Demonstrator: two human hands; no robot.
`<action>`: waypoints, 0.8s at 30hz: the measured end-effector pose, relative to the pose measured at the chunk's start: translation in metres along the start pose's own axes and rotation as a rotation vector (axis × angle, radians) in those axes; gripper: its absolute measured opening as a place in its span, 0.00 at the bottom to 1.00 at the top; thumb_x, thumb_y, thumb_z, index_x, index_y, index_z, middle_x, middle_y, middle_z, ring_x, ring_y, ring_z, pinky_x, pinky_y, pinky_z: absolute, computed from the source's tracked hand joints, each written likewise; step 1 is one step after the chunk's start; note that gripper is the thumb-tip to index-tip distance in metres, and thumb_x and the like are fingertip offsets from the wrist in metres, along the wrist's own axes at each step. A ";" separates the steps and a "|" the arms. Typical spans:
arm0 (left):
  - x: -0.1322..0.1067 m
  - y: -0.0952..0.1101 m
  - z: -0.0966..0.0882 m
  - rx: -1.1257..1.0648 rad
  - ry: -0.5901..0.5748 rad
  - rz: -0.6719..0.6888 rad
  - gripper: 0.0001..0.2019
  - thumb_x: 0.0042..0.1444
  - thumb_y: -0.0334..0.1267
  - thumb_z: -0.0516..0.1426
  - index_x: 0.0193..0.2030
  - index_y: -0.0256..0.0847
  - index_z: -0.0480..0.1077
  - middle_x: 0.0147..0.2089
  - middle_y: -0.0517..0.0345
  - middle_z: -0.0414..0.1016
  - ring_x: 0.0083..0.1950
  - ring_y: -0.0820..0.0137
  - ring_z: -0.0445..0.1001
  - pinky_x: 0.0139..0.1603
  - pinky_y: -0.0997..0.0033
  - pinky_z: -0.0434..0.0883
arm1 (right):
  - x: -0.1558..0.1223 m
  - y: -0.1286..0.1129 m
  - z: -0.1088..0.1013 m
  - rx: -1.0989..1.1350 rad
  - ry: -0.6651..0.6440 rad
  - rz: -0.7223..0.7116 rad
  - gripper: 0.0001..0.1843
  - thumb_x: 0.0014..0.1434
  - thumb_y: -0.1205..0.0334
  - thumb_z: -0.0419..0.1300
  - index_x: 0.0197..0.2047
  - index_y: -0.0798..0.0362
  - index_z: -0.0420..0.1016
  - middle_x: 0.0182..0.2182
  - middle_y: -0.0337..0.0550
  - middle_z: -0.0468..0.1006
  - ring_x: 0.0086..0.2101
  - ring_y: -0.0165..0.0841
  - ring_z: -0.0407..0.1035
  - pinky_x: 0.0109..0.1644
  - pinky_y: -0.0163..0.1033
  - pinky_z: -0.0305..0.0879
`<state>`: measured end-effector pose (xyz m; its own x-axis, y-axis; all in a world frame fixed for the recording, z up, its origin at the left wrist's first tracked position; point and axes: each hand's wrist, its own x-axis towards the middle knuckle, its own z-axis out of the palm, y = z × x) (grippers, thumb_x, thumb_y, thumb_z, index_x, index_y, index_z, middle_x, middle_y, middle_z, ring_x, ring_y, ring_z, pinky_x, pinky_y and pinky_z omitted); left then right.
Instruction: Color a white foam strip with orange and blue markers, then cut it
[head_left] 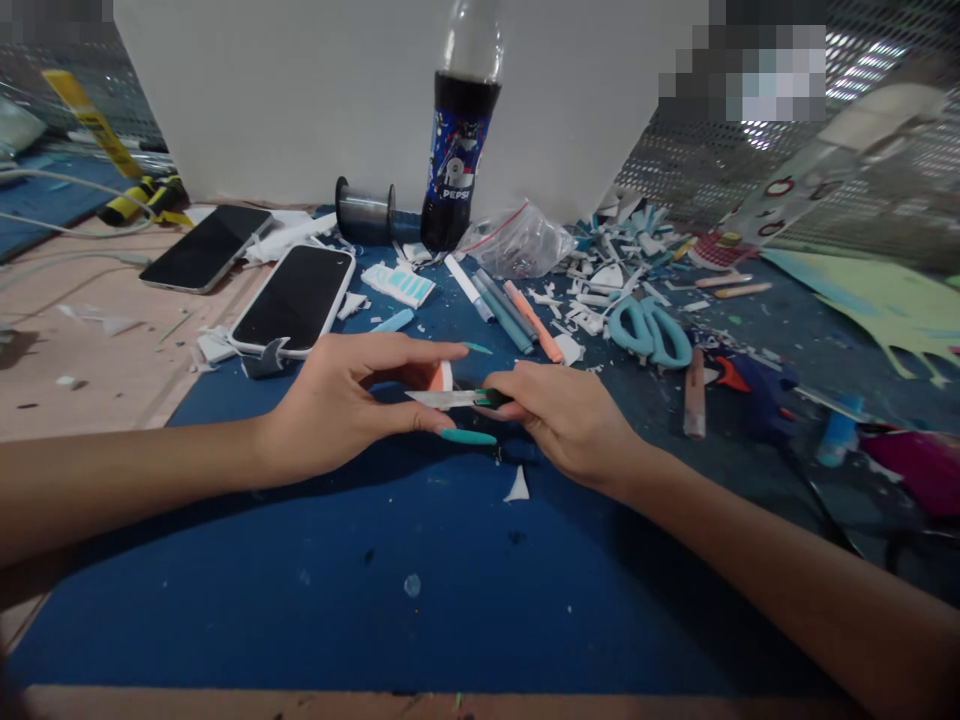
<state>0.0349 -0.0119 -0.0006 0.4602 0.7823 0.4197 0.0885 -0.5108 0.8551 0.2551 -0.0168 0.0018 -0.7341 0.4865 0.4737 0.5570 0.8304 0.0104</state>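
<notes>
My left hand (356, 400) is closed around a small orange piece with a white edge (446, 376), most of it hidden by the fingers. In my right hand (566, 415) is a utility knife (442, 399), gripped by its dark green handle. Its blade points left and lies right at the near side of the piece; whether it touches cannot be made out. Both hands are just above a blue mat (337, 590). A small white scrap (517, 485) lies on the mat below my right hand.
Beyond my hands are two phones (296, 300), a wire spool (365, 212), a Pepsi bottle (459, 160), markers (506, 312) and a plastic bag (521, 240). Blue-handled scissors (649, 332) lie right, near a heap of white scraps (630, 250). A white panel (300, 100) stands behind.
</notes>
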 end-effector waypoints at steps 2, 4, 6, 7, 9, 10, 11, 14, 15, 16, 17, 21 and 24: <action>0.000 0.000 0.000 0.001 0.016 -0.017 0.21 0.43 0.32 0.65 0.47 0.45 0.71 0.34 0.61 0.75 0.35 0.75 0.73 0.39 0.77 0.74 | 0.000 0.000 0.000 0.004 -0.005 0.017 0.17 0.66 0.62 0.40 0.35 0.58 0.67 0.19 0.38 0.66 0.20 0.25 0.58 0.24 0.29 0.52; 0.001 0.001 0.001 0.000 0.023 -0.041 0.18 0.44 0.33 0.64 0.44 0.44 0.73 0.34 0.62 0.75 0.36 0.74 0.74 0.42 0.76 0.74 | 0.000 -0.001 -0.001 -0.003 -0.006 0.025 0.17 0.66 0.62 0.41 0.36 0.57 0.67 0.19 0.38 0.66 0.20 0.25 0.59 0.24 0.29 0.52; 0.001 0.000 0.001 -0.001 0.026 -0.067 0.12 0.44 0.34 0.64 0.38 0.43 0.74 0.33 0.62 0.76 0.37 0.73 0.75 0.42 0.75 0.74 | -0.001 -0.001 -0.001 -0.013 -0.010 0.027 0.17 0.66 0.61 0.41 0.36 0.57 0.68 0.19 0.38 0.67 0.20 0.26 0.59 0.24 0.29 0.52; 0.001 0.000 0.002 0.002 0.027 -0.075 0.09 0.44 0.34 0.64 0.35 0.42 0.74 0.33 0.62 0.76 0.37 0.72 0.75 0.42 0.75 0.74 | -0.001 -0.001 -0.001 -0.017 -0.012 0.027 0.16 0.66 0.61 0.41 0.37 0.57 0.68 0.19 0.38 0.67 0.20 0.26 0.59 0.24 0.30 0.52; 0.001 -0.001 0.002 0.013 0.020 -0.090 0.08 0.43 0.35 0.65 0.32 0.42 0.73 0.32 0.62 0.76 0.36 0.72 0.75 0.41 0.76 0.74 | -0.001 -0.002 -0.001 -0.026 -0.014 0.023 0.16 0.66 0.62 0.42 0.36 0.57 0.68 0.19 0.38 0.66 0.20 0.26 0.58 0.24 0.30 0.52; 0.001 -0.002 0.002 0.018 0.013 -0.095 0.08 0.43 0.35 0.65 0.32 0.42 0.72 0.32 0.62 0.76 0.35 0.72 0.75 0.40 0.76 0.74 | -0.001 -0.002 -0.001 -0.029 -0.012 0.020 0.16 0.66 0.62 0.42 0.36 0.57 0.68 0.19 0.38 0.66 0.20 0.26 0.58 0.24 0.30 0.51; 0.001 -0.002 0.001 0.019 0.003 -0.096 0.08 0.43 0.35 0.65 0.31 0.42 0.72 0.32 0.63 0.75 0.34 0.73 0.75 0.39 0.77 0.73 | -0.001 -0.002 0.000 -0.031 -0.009 0.016 0.16 0.65 0.62 0.42 0.36 0.57 0.68 0.19 0.38 0.66 0.19 0.26 0.58 0.24 0.30 0.51; 0.000 -0.002 0.001 0.016 -0.016 -0.099 0.08 0.43 0.35 0.65 0.31 0.41 0.72 0.31 0.64 0.75 0.33 0.75 0.74 0.38 0.79 0.73 | -0.001 -0.003 0.000 -0.033 -0.009 0.018 0.15 0.65 0.62 0.43 0.36 0.57 0.69 0.19 0.38 0.66 0.19 0.26 0.57 0.24 0.31 0.51; 0.000 -0.002 0.001 0.015 -0.016 -0.098 0.08 0.43 0.35 0.65 0.31 0.41 0.71 0.32 0.64 0.75 0.33 0.75 0.74 0.38 0.79 0.73 | -0.001 -0.003 0.000 -0.032 -0.010 0.020 0.16 0.65 0.62 0.43 0.36 0.57 0.69 0.19 0.38 0.66 0.19 0.26 0.57 0.24 0.31 0.51; 0.000 -0.002 0.001 0.013 -0.015 -0.097 0.08 0.42 0.34 0.65 0.31 0.41 0.71 0.32 0.64 0.75 0.34 0.76 0.74 0.38 0.80 0.73 | -0.001 -0.003 0.000 -0.031 -0.012 0.023 0.16 0.65 0.62 0.42 0.37 0.57 0.69 0.19 0.38 0.66 0.19 0.26 0.57 0.24 0.31 0.51; 0.000 -0.002 0.001 0.012 -0.014 -0.094 0.09 0.42 0.34 0.65 0.31 0.41 0.71 0.32 0.65 0.75 0.34 0.76 0.74 0.38 0.80 0.73 | -0.001 -0.002 0.000 -0.031 -0.013 0.025 0.16 0.66 0.62 0.42 0.37 0.57 0.69 0.19 0.38 0.66 0.20 0.26 0.58 0.24 0.31 0.51; 0.000 -0.001 0.001 0.026 0.014 -0.060 0.08 0.43 0.34 0.65 0.32 0.41 0.71 0.32 0.65 0.75 0.37 0.76 0.74 0.41 0.80 0.73 | -0.002 -0.001 -0.001 -0.032 -0.009 0.033 0.16 0.66 0.62 0.42 0.37 0.57 0.69 0.19 0.38 0.66 0.20 0.26 0.58 0.23 0.31 0.49; 0.000 -0.001 0.001 0.044 0.019 -0.056 0.08 0.43 0.34 0.65 0.31 0.41 0.71 0.32 0.64 0.75 0.36 0.75 0.74 0.41 0.79 0.73 | -0.002 -0.001 -0.001 -0.034 -0.011 0.027 0.16 0.66 0.62 0.42 0.37 0.57 0.69 0.19 0.38 0.66 0.19 0.26 0.58 0.23 0.31 0.49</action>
<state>0.0363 -0.0117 -0.0017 0.4371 0.8163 0.3777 0.1526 -0.4811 0.8633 0.2562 -0.0187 0.0017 -0.7226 0.5122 0.4642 0.5896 0.8072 0.0273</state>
